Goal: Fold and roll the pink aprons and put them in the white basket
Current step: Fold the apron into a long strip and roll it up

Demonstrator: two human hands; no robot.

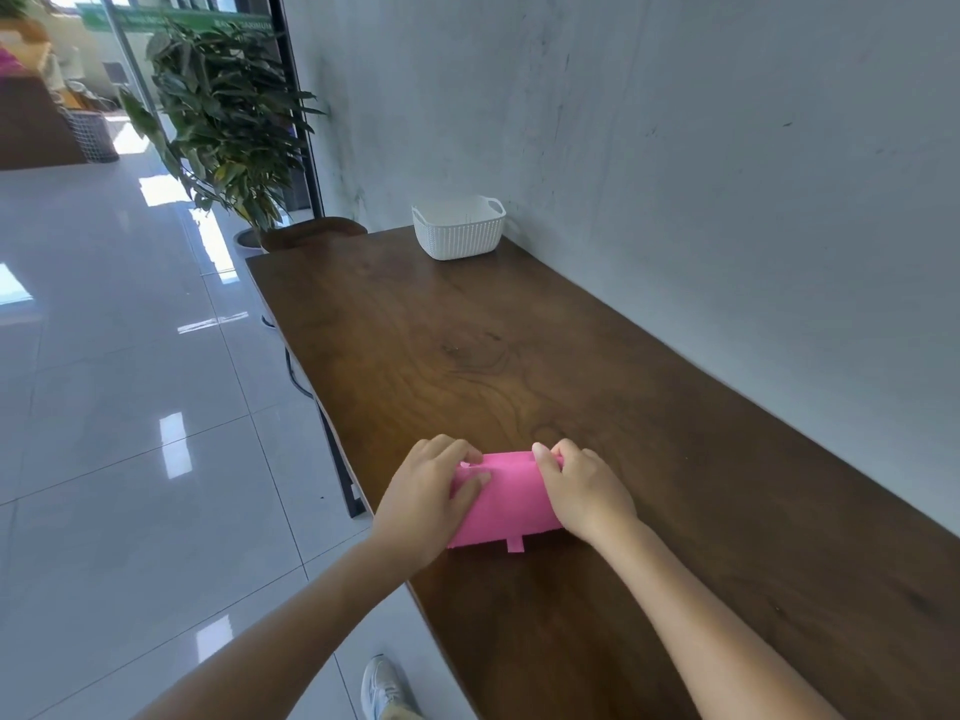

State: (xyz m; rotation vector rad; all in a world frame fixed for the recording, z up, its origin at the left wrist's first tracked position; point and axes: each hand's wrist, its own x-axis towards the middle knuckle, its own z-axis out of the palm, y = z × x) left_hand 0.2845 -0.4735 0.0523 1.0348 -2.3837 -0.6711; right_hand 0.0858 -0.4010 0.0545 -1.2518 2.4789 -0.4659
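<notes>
A pink apron [506, 504], folded into a narrow band and partly rolled, lies on the dark wooden table [571, 366] near its left edge. My left hand [428, 498] grips the apron's left end, fingers curled over the far rolled edge and thumb on top. At the right end my right hand [584, 488] holds the roll the same way, fingers curled round it. A short pink strap end sticks out at the near edge. The white basket [460, 236] stands far off at the table's back end by the wall, and looks empty.
A grey wall [727, 174] runs along the table's right side. To the left are glossy white floor tiles [130, 407] and a potted plant [228, 122] beyond the table's far corner. A wooden seat back [311, 233] shows at the table's far end. My shoe [382, 688] stands below.
</notes>
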